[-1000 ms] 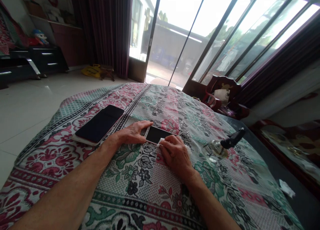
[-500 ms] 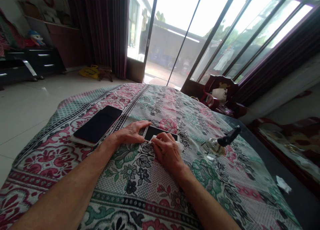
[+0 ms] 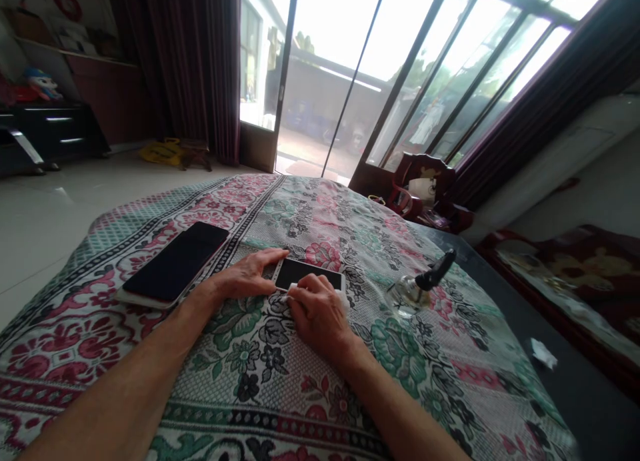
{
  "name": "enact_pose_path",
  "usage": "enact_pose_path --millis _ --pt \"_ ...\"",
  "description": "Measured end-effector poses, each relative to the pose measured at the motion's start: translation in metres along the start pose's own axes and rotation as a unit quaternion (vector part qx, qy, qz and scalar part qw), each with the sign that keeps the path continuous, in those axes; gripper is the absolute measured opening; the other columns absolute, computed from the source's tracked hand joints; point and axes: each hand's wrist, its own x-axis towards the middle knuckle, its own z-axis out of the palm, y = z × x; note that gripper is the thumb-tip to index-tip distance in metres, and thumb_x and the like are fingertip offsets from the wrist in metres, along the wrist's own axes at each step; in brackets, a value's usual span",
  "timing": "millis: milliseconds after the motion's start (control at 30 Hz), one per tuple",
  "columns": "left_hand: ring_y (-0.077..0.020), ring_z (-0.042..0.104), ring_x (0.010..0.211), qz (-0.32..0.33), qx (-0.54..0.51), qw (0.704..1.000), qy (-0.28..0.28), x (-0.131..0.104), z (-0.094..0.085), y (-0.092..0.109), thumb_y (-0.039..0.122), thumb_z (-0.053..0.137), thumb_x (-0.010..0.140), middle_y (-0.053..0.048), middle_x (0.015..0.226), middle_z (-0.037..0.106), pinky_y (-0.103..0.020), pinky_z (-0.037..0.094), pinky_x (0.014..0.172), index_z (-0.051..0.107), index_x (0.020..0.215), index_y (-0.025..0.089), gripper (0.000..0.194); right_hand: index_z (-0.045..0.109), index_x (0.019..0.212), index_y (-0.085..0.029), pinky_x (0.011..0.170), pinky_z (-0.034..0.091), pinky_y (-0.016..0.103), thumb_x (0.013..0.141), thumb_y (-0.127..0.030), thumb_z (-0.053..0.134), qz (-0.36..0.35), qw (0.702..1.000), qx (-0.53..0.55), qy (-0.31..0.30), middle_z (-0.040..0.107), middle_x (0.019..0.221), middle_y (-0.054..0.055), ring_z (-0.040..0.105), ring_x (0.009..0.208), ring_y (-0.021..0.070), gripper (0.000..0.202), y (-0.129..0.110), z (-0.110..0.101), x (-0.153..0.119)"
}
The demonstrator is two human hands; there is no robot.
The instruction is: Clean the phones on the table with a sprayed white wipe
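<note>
A white-framed smartphone [image 3: 305, 271] with a dark screen lies flat on the patterned tablecloth. My left hand [image 3: 249, 274] braces its left end, thumb at the near corner and fingers at the far corner. Bunched in my right hand [image 3: 320, 309] is a white tissue [image 3: 341, 301], pressed against the phone's near edge and lower screen. The curled fingers hide part of both. Left of my left forearm rests a larger black-screened tablet [image 3: 176, 261], with a pale edge showing beneath it. To the right stands a clear spray bottle [image 3: 409, 295] with a black nozzle.
A floral cloth [image 3: 320, 227] covers the table. A crumpled white tissue [image 3: 543, 353] lies on the dark surface at right. Beyond are a carved wooden chair [image 3: 425, 187], glass doors, dark curtains [image 3: 175, 74] and a yellow bag [image 3: 163, 152] on the floor.
The view has turned slightly, so everything sits further left. My right hand with the tissue stays at the phone's near edge, with only a slight shift; my left hand keeps its hold.
</note>
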Motion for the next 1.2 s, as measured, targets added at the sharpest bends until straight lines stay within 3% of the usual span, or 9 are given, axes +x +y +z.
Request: enact_pose_path --millis 133,233,333,400,633,733,900,1100,1200 --pt "-0.0257 0.036 0.133 -0.005 0.001 1.0 0.0 -0.001 -0.001 0.002 0.025 0.054 0.064 -0.01 0.144 0.041 -0.033 0.028 0.112 0.042 0.137 0.01 0.076 0.064 0.077 -0.021 0.071 0.039 0.029 0.084 -0.02 0.054 0.023 0.999 0.025 -0.014 0.055 0.081 0.002 0.048 0.075 0.0147 0.012 -0.012 -0.014 -0.017" --pt "-0.0263 0.037 0.132 -0.008 0.004 1.0 0.0 -0.001 0.0 0.002 0.028 0.054 0.064 -0.008 0.143 0.042 -0.034 0.029 0.112 0.042 0.136 0.011 0.075 0.065 0.087 -0.022 0.079 0.04 0.033 0.078 -0.025 0.06 0.016 0.999 0.027 -0.019 0.058 0.09 0.003 0.05 0.082 0.0177 0.011 -0.019 -0.026 -0.028" --pt "-0.0261 0.036 0.133 -0.005 0.016 1.0 0.004 0.0 0.001 -0.002 0.031 0.053 0.066 -0.007 0.144 0.041 -0.034 0.029 0.112 0.041 0.137 0.012 0.075 0.057 0.113 -0.024 0.089 0.037 0.039 0.067 -0.035 0.071 -0.023 0.998 0.046 -0.031 0.057 0.111 0.004 0.049 0.098 0.0225 0.049 -0.023 -0.039 -0.034" --pt "-0.0261 0.036 0.133 0.001 0.027 1.0 0.011 0.001 0.002 -0.005 0.034 0.054 0.066 -0.006 0.143 0.042 -0.034 0.03 0.111 0.041 0.137 0.013 0.075 0.051 0.12 -0.024 0.093 0.036 0.04 0.066 -0.039 0.071 -0.045 0.997 0.064 -0.02 0.054 0.118 0.005 0.048 0.104 0.023 0.06 -0.024 -0.046 -0.038" --pt "-0.0258 0.036 0.132 0.017 0.075 0.997 0.033 -0.006 0.011 0.003 0.038 0.05 0.071 -0.007 0.144 0.041 -0.036 0.03 0.11 0.04 0.137 0.015 0.07 0.052 0.113 -0.02 0.096 0.037 0.04 0.079 -0.028 0.055 -0.025 0.982 0.105 0.155 0.056 0.114 0.008 0.049 0.107 0.0214 0.036 -0.009 -0.037 -0.058" --pt "-0.0272 0.031 0.135 0.025 0.109 0.992 0.058 -0.014 0.019 0.002 0.041 0.048 0.074 -0.008 0.147 0.036 -0.037 0.027 0.112 0.037 0.139 0.014 0.071 0.053 0.113 -0.019 0.096 0.038 0.04 0.078 -0.027 0.053 -0.02 0.979 0.102 0.173 0.057 0.111 0.008 0.05 0.106 0.0213 0.035 -0.005 -0.03 -0.064" --pt "-0.0314 0.027 0.137 0.046 0.135 0.988 0.065 -0.026 0.023 -0.006 0.049 0.053 0.078 -0.005 0.15 0.03 -0.045 0.026 0.112 0.027 0.144 0.024 0.075 0.054 0.11 -0.019 0.095 0.039 0.038 0.078 -0.025 0.052 -0.038 0.976 0.101 0.192 0.059 0.107 0.008 0.052 0.105 0.0207 0.032 -0.001 -0.027 -0.068" --pt "-0.0293 0.026 0.137 0.046 0.148 0.986 0.068 -0.033 0.021 -0.004 0.05 0.05 0.082 -0.011 0.149 0.03 -0.044 0.026 0.112 0.026 0.144 0.02 0.074 0.059 0.087 -0.02 0.083 0.043 0.034 0.081 -0.02 0.047 0.087 0.954 0.103 0.268 0.06 0.088 0.005 0.056 0.087 0.0189 0.013 0.014 -0.03 -0.081" --pt "-0.03 0.027 0.137 0.043 0.138 0.986 0.078 -0.034 0.02 -0.003 0.049 0.052 0.08 -0.009 0.15 0.03 -0.044 0.027 0.112 0.025 0.144 0.021 0.075 0.054 0.083 -0.02 0.079 0.044 0.033 0.083 -0.02 0.045 0.177 0.915 0.089 0.352 0.057 0.082 0.004 0.054 0.082 0.019 0.009 0.03 -0.038 -0.095"
